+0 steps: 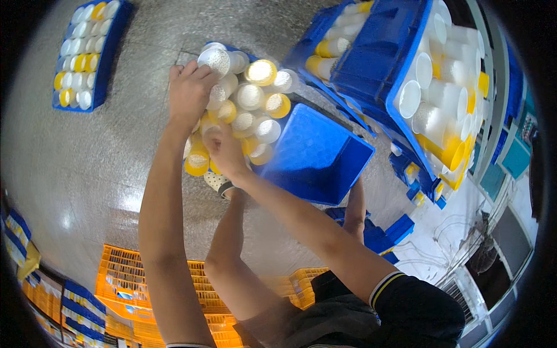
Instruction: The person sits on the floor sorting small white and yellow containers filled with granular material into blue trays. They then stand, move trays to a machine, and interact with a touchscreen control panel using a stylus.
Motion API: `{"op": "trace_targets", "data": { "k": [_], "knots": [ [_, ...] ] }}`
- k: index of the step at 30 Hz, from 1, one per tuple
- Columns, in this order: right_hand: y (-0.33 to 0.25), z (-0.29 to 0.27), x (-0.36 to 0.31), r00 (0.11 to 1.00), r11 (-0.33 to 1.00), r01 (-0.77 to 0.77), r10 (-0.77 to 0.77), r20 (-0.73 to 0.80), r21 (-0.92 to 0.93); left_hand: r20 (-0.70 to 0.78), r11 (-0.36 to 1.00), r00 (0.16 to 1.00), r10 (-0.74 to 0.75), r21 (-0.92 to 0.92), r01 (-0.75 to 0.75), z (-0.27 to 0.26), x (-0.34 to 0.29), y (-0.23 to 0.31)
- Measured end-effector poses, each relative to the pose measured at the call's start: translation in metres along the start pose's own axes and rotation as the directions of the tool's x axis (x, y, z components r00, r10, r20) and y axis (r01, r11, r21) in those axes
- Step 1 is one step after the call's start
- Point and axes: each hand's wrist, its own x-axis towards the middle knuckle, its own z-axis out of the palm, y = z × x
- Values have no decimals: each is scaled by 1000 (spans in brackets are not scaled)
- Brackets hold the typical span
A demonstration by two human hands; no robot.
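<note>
A cluster of white and yellow plastic cups (250, 96) with white, speckled ends stands in front of me, with a little of a blue bin's edge showing behind it. My left hand (190, 91) is at the far left of the cluster, its fingers curled against a white cup (216, 61). Lower down, my right hand (225, 152) reaches in among the yellow and white cups, its fingers bent together and slightly blurred; what they hold is hidden. Beside the cluster, to the right, sits a tilted blue bin (316, 145) whose bare inside shows.
Another blue bin (105, 64) filled with cups lies on the floor at far left. Stacked blue bins (371, 64) of cups rise at the right. Orange crates (123, 275) line the near side. My foot in a dotted shoe (218, 182) is close to the cluster.
</note>
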Motion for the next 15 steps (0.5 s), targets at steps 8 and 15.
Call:
{"op": "trace_targets", "data": {
  "k": [8, 15],
  "knots": [
    [1, -65, -26, 999, 999, 15, -14, 30, -39, 111, 997, 993, 33, 59, -40, 39, 22, 1],
    [-5, -145, 14, 895, 930, 256, -331, -300, -262, 434, 943, 895, 101, 245, -225, 55, 27, 19]
  ]
}}
